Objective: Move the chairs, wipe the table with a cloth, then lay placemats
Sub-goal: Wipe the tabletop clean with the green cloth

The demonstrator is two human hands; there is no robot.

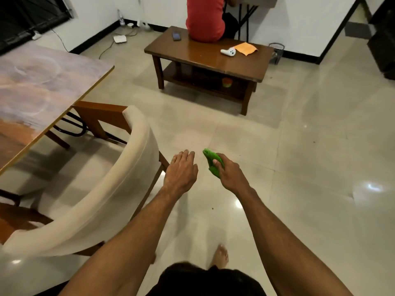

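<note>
A cream-backed wooden chair point(111, 189) stands at the lower left, beside the dining table point(38, 90) with its mottled purple and orange top. My left hand point(181, 171) hovers open, palm down, just right of the chair's backrest without touching it. My right hand point(229, 174) grips a bunched green cloth point(211, 161) above the floor. An orange cloth or mat point(245, 48) lies on the low brown coffee table point(235, 65) farther ahead.
A person in a red shirt point(204, 18) sits on the coffee table's far edge, near a phone point(176, 36) and a white controller point(228, 52). A wire bin point(276, 52) stands by the wall. Glossy tiled floor point(310, 157) spreads to the right. My bare foot point(221, 256) is below.
</note>
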